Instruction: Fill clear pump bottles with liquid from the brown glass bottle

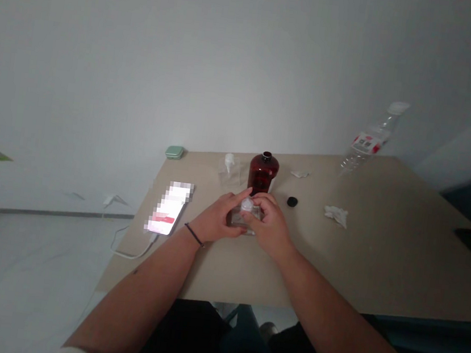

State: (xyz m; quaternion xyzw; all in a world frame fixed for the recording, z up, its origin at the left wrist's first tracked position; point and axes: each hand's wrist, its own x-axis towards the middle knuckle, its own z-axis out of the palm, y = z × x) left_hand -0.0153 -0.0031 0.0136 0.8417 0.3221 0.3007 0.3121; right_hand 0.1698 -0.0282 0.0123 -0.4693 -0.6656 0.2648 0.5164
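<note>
A small clear bottle with a whitish translucent cap stands on the table between my hands. My left hand is wrapped round the bottle's left side, thumb toward the back. The fingers and thumb of my right hand close on the cap from the right. Right behind them stands a dark red-brown bottle with an uncovered neck. Behind and to the left is another clear container with a white top. A black cap lies to the right of the brown bottle.
On the beige table are a lit phone with a white cable at left, a green case at the back left, crumpled tissues and a tilted clear plastic bottle at right. A wall stands behind.
</note>
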